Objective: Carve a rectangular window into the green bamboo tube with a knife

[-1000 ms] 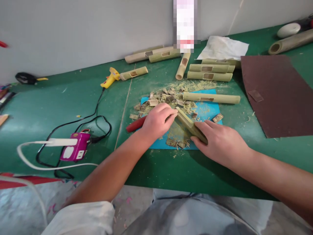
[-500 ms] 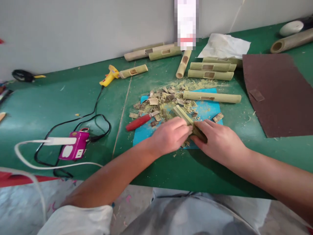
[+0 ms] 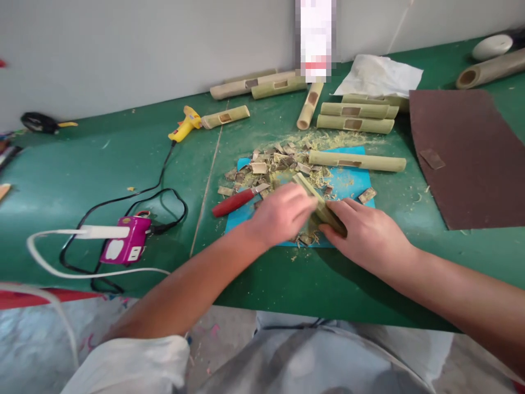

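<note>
My right hand (image 3: pixel 367 232) is wrapped round the near end of a short green bamboo tube (image 3: pixel 309 189), which lies slanted over a blue sheet (image 3: pixel 348 189). Against the tube's left side is my left hand (image 3: pixel 285 213), its fingers curled together and a little blurred. Whatever those fingers may hold is hidden. A red-handled knife (image 3: pixel 233 202) rests to the left of that hand, blade toward the heap of bamboo chips (image 3: pixel 262 167) and shavings. Beyond my hands lies a longer bamboo tube (image 3: pixel 369 161) with a cut slot.
Several notched bamboo tubes (image 3: pixel 353 124) lie toward the wall, some under white tissue (image 3: pixel 379 76). A brown sheet (image 3: pixel 467 164) covers the right side. At left are a yellow glue gun (image 3: pixel 184 127), its black cord and a purple power adapter (image 3: pixel 129 241).
My left hand has shifted slightly left, so its fingers sit farther from my right thumb. My right hand keeps its grip on the bamboo tube. The view has moved slightly.
</note>
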The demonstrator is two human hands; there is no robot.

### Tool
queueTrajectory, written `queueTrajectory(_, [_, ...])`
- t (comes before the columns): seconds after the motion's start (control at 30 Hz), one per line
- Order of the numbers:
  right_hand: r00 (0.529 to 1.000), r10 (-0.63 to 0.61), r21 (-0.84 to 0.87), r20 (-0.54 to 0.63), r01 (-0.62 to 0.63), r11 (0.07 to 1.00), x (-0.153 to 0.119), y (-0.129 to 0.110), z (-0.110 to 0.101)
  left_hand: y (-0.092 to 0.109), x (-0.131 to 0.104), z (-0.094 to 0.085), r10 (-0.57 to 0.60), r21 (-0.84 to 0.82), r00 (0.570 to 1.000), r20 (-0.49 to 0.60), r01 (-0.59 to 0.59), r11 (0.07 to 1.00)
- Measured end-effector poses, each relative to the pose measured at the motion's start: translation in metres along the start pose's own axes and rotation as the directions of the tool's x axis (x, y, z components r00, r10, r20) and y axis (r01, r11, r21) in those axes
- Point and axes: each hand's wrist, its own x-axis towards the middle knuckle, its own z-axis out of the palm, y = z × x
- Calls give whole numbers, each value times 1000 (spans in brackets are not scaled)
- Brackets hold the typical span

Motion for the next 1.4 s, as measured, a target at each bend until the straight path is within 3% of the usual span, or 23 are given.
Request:
queueTrajectory(0.1, [1000, -3, 0, -1, 3, 1000, 0, 0, -1, 4, -2, 2, 39, -56, 998, 46, -36, 998])
queueTrajectory(0.37, [994, -52, -99, -93, 42, 994, 1, 1, 0, -18, 3, -3, -103, 5, 981, -163, 105, 994])
queueTrajectory(0.5, [985, -101, -160, -143, 77, 984, 1, 1, 1, -24, 3, -3, -137, 64, 969, -208, 153, 986])
queueTrajectory(0.63, [990, -83, -115, -110, 71, 991, 2, 1, 1, -16, 0, -1, -147, 12, 971, -190, 152, 988])
queueTrajectory(0.8, [998, -49, -69, -32, 47, 996, 3, 1, 2, -9, -2, 1, -47, -84, 998, -50, 43, 996])
queueTrajectory(0.97, [998, -44, -47, -37, 42, 998, 3, 2, 2, -19, -2, -2, -132, 50, 978, -161, 141, 989])
queueTrajectory(1.07, [998, -53, -46, -31, 51, 998, 3, 2, 3, -17, -2, -2, -60, 8, 995, -85, 61, 998])
queueTrajectory(1.2, [999, -40, -39, -18, 40, 998, 4, 0, 2, -10, -3, -1, -97, 25, 987, -131, 101, 995])
queueTrajectory(1.33, [999, -41, -33, 15, 41, 999, 4, -1, 0, -3, -5, 0, -12, -2, 1000, -22, 12, 1000])
queueTrajectory(1.4, [999, -35, -32, 12, 35, 999, 4, 0, 1, -4, -5, 0, -27, -4, 999, -45, 27, 1000])
